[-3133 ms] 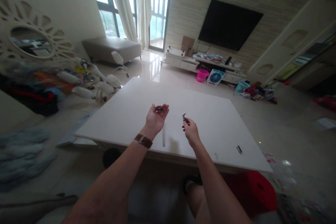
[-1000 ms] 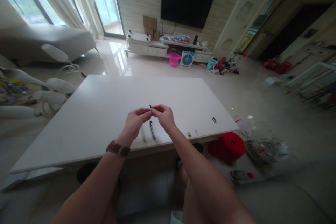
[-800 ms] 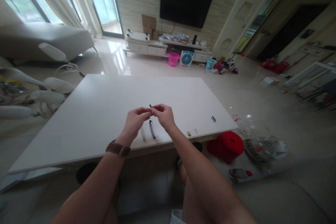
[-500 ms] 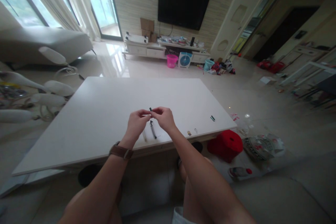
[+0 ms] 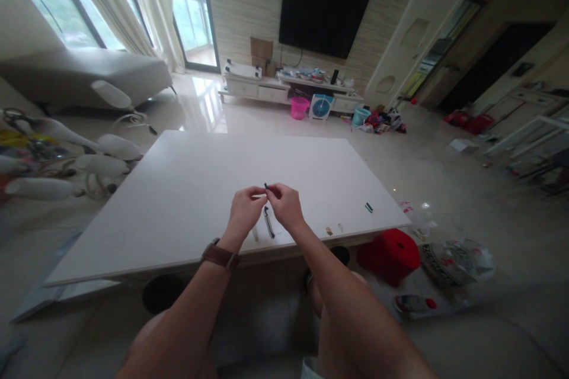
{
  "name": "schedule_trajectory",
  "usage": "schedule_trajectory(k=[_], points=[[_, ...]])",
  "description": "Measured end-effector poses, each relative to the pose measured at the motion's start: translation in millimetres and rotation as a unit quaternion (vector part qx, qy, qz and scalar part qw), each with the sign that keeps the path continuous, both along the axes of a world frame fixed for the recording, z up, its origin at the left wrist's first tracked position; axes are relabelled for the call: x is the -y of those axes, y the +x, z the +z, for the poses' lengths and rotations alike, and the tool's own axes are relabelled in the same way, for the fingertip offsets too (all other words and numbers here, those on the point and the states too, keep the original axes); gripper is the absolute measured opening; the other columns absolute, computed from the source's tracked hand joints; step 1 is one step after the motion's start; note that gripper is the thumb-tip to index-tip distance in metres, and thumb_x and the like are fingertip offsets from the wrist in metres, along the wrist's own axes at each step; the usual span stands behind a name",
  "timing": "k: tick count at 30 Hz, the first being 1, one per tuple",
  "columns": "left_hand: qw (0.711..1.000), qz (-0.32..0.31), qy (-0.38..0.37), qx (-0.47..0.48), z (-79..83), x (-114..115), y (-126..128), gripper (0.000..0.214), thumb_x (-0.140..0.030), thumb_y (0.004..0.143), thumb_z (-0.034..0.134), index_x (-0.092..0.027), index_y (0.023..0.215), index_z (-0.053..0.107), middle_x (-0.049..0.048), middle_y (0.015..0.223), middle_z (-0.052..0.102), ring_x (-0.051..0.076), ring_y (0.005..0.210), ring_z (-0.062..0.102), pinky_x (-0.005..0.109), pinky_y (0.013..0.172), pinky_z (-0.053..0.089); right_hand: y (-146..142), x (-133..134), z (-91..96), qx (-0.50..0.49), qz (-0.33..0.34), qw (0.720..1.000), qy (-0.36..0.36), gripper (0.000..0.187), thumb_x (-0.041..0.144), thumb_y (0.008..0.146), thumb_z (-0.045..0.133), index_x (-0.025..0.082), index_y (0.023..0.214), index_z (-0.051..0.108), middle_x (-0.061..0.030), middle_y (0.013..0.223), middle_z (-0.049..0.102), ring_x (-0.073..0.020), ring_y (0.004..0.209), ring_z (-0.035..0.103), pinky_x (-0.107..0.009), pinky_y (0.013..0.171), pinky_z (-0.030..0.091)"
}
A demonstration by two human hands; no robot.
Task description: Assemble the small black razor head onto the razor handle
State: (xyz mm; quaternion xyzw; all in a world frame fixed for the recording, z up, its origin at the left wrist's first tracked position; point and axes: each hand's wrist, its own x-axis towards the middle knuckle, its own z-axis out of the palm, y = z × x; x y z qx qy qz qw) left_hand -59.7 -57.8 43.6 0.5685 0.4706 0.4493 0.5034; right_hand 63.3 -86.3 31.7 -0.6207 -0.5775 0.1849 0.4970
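Big white table (image 5: 200, 177) up front. Plastic bag (image 5: 457, 262) on floor (image 5: 427, 166) to right, can't make out contents; pink bucket (image 5: 299, 110) farther back, inside unclear too. Left hand (image 5: 246, 211) and right hand (image 5: 285, 206) above table, angled inward, fingers curled, tips meeting. Slim dark tool (image 5: 269, 225) on table near both. Small dark piece (image 5: 265, 185) pinched between both hands' fingertips, end poking up.

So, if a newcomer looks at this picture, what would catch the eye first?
Probably the broad white table in the middle, with the left hand and right hand holding a small dark piece between them above it. Next, perhaps, the large black television on the far wall and the bright red stool by the table's near right corner.
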Motion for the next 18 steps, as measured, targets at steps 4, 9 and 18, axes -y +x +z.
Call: schedule_trajectory(k=[4,9,18], points=[[0.993,-0.051,-0.054,0.093,4.3,7.9,8.0,0.028,-0.016,0.068,0.065,-0.017,0.093,0.077,0.0102,0.102,0.076,0.023,0.082,0.072,0.031,0.071,0.054,9.0,26.1,46.0,0.051,-0.021,0.995,0.077,0.015,0.024,0.091,0.059,0.020,0.095,0.072,-0.0052,0.090,0.074,-0.0183,0.080,0.069,-0.031,0.078,0.054],[0.988,-0.091,-0.094,0.079,1.8,25.2,20.3,0.019,-0.020,0.074,0.060,-0.016,0.086,0.074,0.0103,0.097,0.074,0.023,0.079,0.074,0.029,0.066,0.053,44.2,71.3,124.0,0.121,-0.094,0.970,0.190,0.017,0.029,0.093,0.058,0.021,0.102,0.070,-0.0044,0.093,0.072,-0.0176,0.083,0.067,-0.032,0.080,0.055],[0.978,-0.197,0.048,-0.042,0.3,69.4,35.9,0.013,-0.015,0.076,0.066,-0.023,0.080,0.075,0.0053,0.073,0.071,0.022,0.069,0.065,0.032,0.071,0.048,230.5,112.3,7.3,0.273,-0.253,0.910,-0.181,0.012,0.016,0.080,0.061,0.017,0.072,0.070,-0.0105,0.076,0.069,-0.0213,0.073,0.063,-0.034,0.074,0.047]])
